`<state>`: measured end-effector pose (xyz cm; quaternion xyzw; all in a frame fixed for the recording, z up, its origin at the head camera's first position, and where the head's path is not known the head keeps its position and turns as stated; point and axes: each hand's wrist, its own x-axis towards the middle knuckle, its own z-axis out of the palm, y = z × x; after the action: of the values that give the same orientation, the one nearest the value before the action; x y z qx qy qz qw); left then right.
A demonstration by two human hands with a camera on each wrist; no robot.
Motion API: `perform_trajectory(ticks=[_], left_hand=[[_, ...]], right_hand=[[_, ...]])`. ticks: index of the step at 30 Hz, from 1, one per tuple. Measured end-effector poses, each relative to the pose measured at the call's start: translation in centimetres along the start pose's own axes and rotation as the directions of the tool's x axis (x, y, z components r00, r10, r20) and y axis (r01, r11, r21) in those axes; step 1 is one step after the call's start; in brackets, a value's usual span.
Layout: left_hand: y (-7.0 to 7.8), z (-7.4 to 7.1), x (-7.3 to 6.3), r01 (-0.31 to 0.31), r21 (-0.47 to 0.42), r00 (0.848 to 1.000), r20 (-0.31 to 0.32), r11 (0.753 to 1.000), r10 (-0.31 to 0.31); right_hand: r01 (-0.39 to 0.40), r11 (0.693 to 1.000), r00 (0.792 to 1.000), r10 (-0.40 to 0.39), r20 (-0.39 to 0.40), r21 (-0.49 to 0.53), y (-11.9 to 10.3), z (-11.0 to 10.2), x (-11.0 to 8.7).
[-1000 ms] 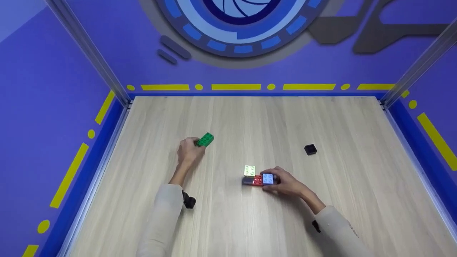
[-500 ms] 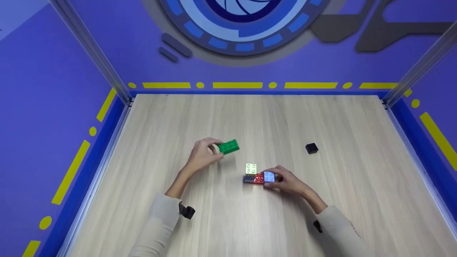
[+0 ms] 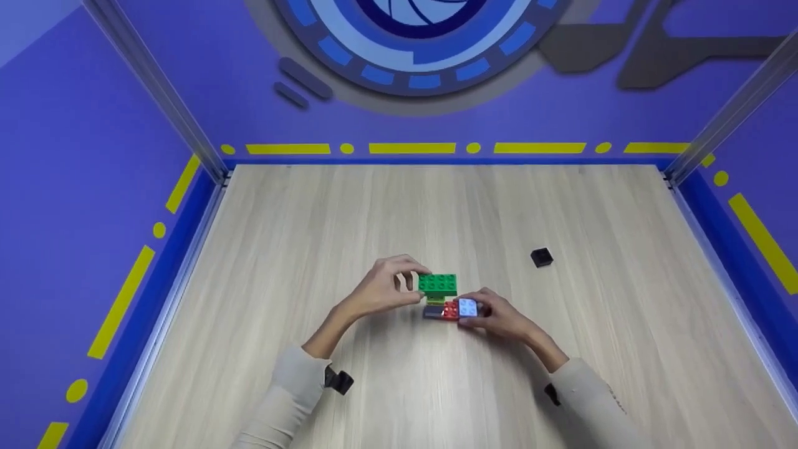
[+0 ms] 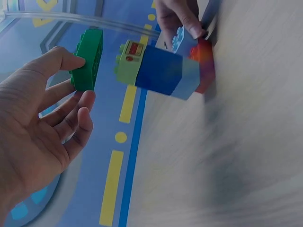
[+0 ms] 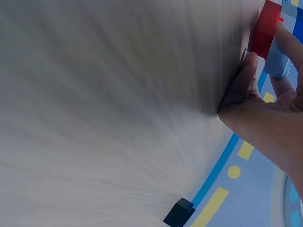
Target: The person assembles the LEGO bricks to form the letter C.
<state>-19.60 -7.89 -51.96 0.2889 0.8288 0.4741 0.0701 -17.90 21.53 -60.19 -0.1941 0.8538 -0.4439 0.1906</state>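
Purple-blue walls [image 3: 53, 206] with yellow dashes box in a pale wood table [image 3: 324, 206], and here's the head view: the left hand [image 3: 383, 288] pinches the green brick [image 3: 437, 284] by its near end, right over a small stack! The lime brick [image 3: 436, 300] peeks out just beneath it. Over on the other side, the right hand [image 3: 504, 317] has thumb and fingers gripping the blue brick [image 3: 467, 308], perched beside the red brick's [image 3: 450, 310] bare studs. The black brick [image 3: 542, 257] sits alone, well apart, farther back.

To the left wrist view, and there's daylight: a clear gap between green and lime! The lime tops the navy brick [image 4: 161, 68], a pale blue brick [image 4: 186, 81] comes under that, red at the bottom. The left hand's lower fingers curve loosely.

Right wrist view: fingers hold the blue brick's sides, low by the table, with red right next to it. Black shows at the bottom edge.
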Motion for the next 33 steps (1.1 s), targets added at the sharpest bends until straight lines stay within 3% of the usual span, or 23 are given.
perform_trajectory(ticks=[12, 22, 33], left_hand=[[0.0, 1.6, 0.6, -0.032, 0.122, 0.999, 0.045, 0.992, 0.026], [0.2, 1.5, 0.5, -0.031, 0.115, 0.998, 0.05, 0.993, 0.025], [0.5, 2.3, 1.4, -0.052, 0.147, 0.996, 0.086, 0.988, 0.04]], right_hand=[[-0.021, 1.0, 1.0, 0.021, -0.019, -0.009, -0.2, 0.5, 0.0], [0.01, 1.0, 1.0, -0.01, -0.005, 0.008, -0.3, 0.5, 0.2], [-0.03, 0.999, 0.999, 0.03, -0.015, 0.027, -0.1, 0.3, -0.2]])
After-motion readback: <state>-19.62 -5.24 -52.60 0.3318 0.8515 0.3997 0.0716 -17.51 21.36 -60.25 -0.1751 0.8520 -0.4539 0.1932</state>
